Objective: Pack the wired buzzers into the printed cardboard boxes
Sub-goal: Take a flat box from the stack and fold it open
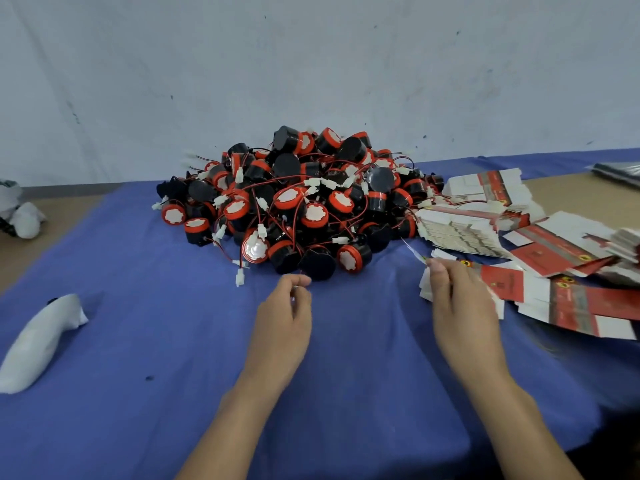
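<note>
Blue cloth covered most of the desk.

Head view: the wired buzzers lay in one loose heap just beyond the fingers of both hands, black drums with red rims, thin red and black leads tangled through the pile. The printed cardboard boxes lay flat and unfolded, spread to the right of the heap and running under and beyond the right hand.

Left hand: fingers loosely curled, thumb tip near the forefinger, just short of the heap's near edge. Could not tell whether anything small sat between them.

Right hand: fingers curled down onto the near edge of a few flat boxes, apparently gripping them.

A white bundle lay well to the left of the left fingers.

Handling judgement: buzzers looked rigid and light; take one by the drum body, not the lead, since pulling a white connector would likely drag neighbours along. Box blanks looked thin and easily creased; hold by an edge and fan one off.
</note>
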Demonstrator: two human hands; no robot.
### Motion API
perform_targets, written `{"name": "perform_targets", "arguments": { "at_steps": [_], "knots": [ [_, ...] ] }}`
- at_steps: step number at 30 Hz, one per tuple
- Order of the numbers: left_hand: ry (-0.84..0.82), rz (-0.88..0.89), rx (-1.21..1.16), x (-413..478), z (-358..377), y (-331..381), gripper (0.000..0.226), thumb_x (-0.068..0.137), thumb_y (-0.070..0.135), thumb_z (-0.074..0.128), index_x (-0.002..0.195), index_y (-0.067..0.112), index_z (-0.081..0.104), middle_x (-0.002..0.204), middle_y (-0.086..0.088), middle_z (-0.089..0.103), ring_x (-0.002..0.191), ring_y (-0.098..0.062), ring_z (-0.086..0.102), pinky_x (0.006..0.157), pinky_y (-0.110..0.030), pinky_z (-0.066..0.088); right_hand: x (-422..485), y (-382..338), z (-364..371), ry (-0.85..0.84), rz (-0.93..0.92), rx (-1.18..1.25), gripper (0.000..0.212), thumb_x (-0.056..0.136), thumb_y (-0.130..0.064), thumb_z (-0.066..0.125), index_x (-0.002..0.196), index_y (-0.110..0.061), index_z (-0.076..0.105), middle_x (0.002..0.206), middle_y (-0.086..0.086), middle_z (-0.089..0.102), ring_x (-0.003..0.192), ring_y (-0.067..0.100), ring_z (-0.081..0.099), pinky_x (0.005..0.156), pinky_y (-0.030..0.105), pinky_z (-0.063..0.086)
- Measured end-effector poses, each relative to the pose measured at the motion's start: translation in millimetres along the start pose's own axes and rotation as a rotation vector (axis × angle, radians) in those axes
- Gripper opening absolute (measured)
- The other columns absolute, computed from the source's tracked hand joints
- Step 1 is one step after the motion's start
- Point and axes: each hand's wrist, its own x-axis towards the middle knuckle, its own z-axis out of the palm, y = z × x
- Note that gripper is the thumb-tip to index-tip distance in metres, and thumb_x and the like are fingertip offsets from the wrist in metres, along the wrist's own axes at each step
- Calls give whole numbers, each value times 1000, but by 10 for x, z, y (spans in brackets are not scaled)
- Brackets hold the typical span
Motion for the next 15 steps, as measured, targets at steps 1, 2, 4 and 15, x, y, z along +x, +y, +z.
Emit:
{"name": "perform_targets", "arguments": {
  "at_steps": [1,2,4,15],
  "knots": [
    [24,53,8,-43,13,53,16,103,40,42,109,49,53,90,15,66,74,2,58,59,-34,50,-25,-103,-8,52,-34,172,37,107,-42,28,113,-28,62,105,-10,63,100,15,56,87,30,43],
    [47,99,-7,-87,35,113,17,102,46,41,114,52,51,96,25,63,84,7,58,64,-22,46,-52,-212,-7,86,-53,311,32,107,-43,28,102,-35,59,93,-17,59,89,7,54,78,21,41],
    [76,160,-80,-165,97,229,28,100,54,38,127,52,45,119,34,54,111,12,52,82,-13,43,-103,-401,27,114,-60,534,32,109,-40,31,83,-35,49,76,-19,50,70,0,44,65,12,37],
    [25,307,-176,-203,32,333,23,101,42,54,122,52,53,116,33,64,110,10,59,80,-3,45,-175,-561,297,-156,297,907,32,96,-52,53,107,-22,58,94,-16,68,93,-3,64,67,5,46]
  ]
}}
